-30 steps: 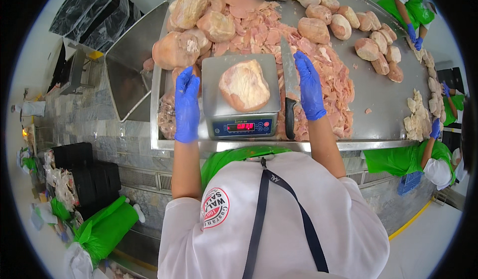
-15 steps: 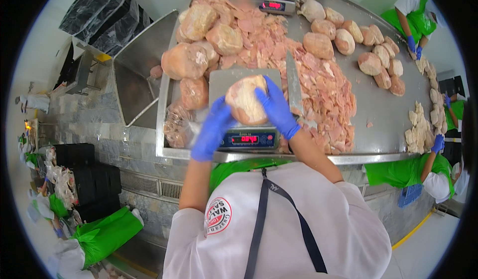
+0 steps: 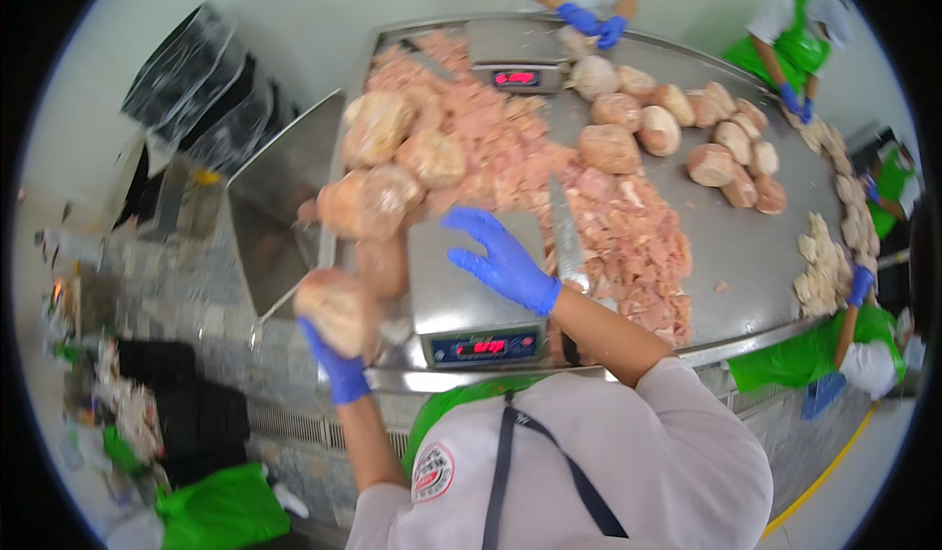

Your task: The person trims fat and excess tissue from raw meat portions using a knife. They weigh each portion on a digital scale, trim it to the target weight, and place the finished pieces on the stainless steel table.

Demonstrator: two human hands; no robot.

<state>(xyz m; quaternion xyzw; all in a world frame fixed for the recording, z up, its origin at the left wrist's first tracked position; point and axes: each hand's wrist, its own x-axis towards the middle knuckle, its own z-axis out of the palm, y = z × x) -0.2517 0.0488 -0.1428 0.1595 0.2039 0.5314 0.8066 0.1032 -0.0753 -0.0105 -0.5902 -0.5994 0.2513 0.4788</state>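
Note:
My left hand [image 3: 336, 366], in a blue glove, grips a rounded lump of pale pink meat [image 3: 334, 310] over the table's left edge; the lump is blurred. My right hand [image 3: 500, 261], gloved in blue, hovers with fingers apart over the bare steel plate of a bench scale [image 3: 432, 300]. The scale has a lit red display at its front. Right of the plate lies a long knife [image 3: 566, 231], its blade pointing away from me among sliced meat trimmings [image 3: 628, 246]. More rounded meat lumps [image 3: 378, 126] are piled to the left and beyond the scale.
A steel bin [image 3: 280, 216] stands against the table's left side. A second scale [image 3: 515, 54] and another knife [image 3: 427, 62] lie at the far side. Many meat lumps [image 3: 659, 130] sit to the right. Co-workers in gloves work around the steel table [image 3: 746, 265].
The meat lump has left the scale plate and moved left in my left hand. My right hand has let go of it and stays above the plate.

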